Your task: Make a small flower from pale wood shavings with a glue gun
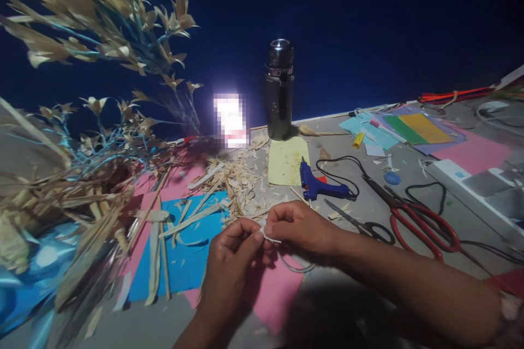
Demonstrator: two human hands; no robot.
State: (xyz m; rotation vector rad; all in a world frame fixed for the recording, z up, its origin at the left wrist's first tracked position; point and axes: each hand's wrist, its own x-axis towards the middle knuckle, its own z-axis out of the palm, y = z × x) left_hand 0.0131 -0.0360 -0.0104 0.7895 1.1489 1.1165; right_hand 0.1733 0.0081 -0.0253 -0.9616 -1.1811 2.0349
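My left hand (237, 256) and my right hand (301, 226) meet at the middle of the table, fingertips pinched together. Between them is a thin white strip (272, 239), its short end sticking out under my right fingers. A pale grey cord-like loop (298, 269) curves below the hands; whether it joins the strip is hidden. Pink paper (282, 289) lies underneath. Just beyond my right hand is a blue glue gun (323, 186), with small dark-handled scissors (360, 223) beside my right forearm.
Large red-handled scissors (426, 223) lie at right. A dark metal flask (280, 90) stands at the back by a yellow sheet (289, 161). Dried husk pieces (241, 180) and blue paper (184, 262) spread leftward, below a dried-leaf arrangement (123, 27). Coloured sheets (421, 128) lie back right.
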